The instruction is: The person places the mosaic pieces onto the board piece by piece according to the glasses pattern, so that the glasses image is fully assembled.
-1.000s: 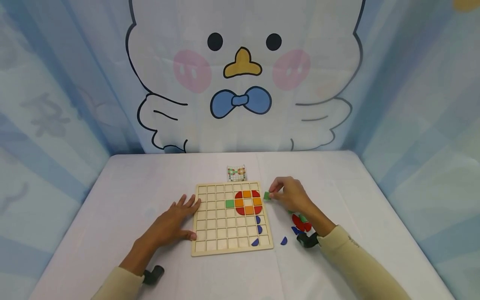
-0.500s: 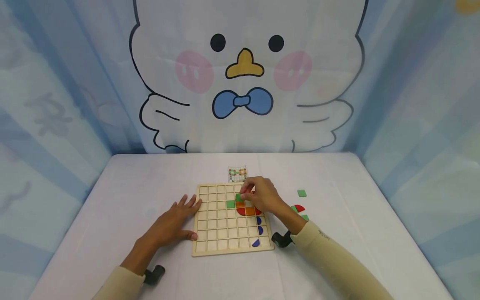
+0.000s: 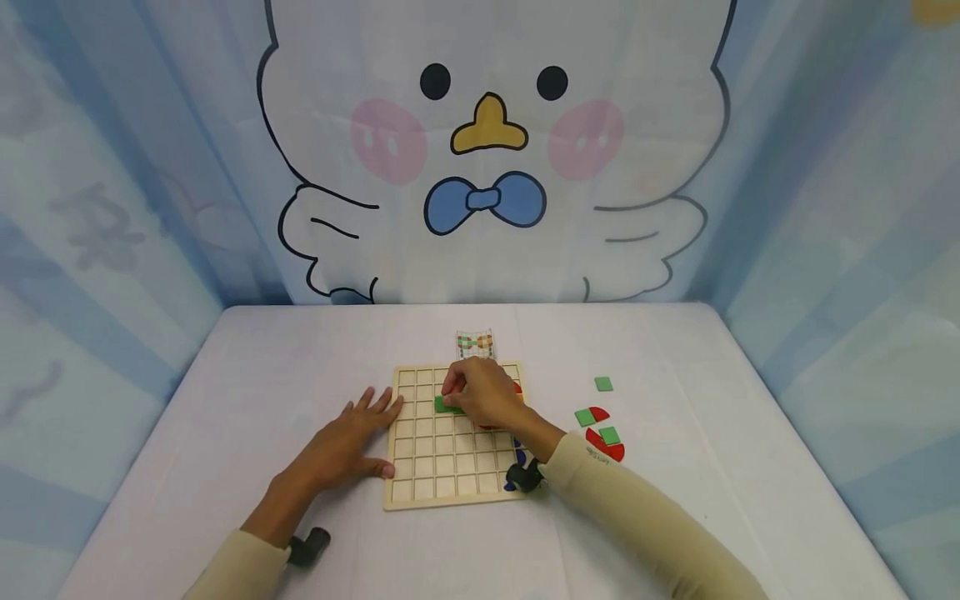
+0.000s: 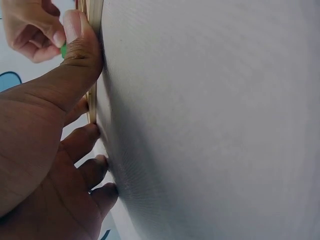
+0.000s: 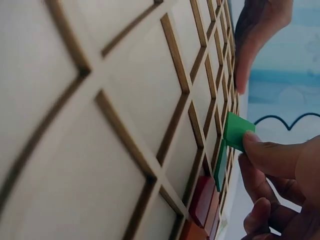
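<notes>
My right hand [image 3: 486, 393] pinches a green square tile [image 5: 236, 131] between thumb and fingers, over the upper middle of the wooden grid board [image 3: 420, 479]. In the right wrist view the tile stands tilted against the grid, beside another green square tile [image 5: 220, 165] lying in a cell. Red pieces [image 5: 201, 200] show below them. Along the board's left edge, my left hand [image 3: 341, 450] rests with its fingers spread, and the thumb [image 4: 82, 40] touches the board's side. The right hand hides much of the red and orange ring of pieces.
Behind the board stands a small pattern card [image 3: 476, 342]. To the right lie loose green squares [image 3: 603, 384] and red curved pieces [image 3: 615, 452]. Blue pieces [image 3: 521, 457] on the board are partly covered by the black right wrist camera [image 3: 523, 477].
My right hand has carried the green tile leftward from beside the board to over the grid. The loose pieces on the right are less covered by the arm. My left hand stays put.
</notes>
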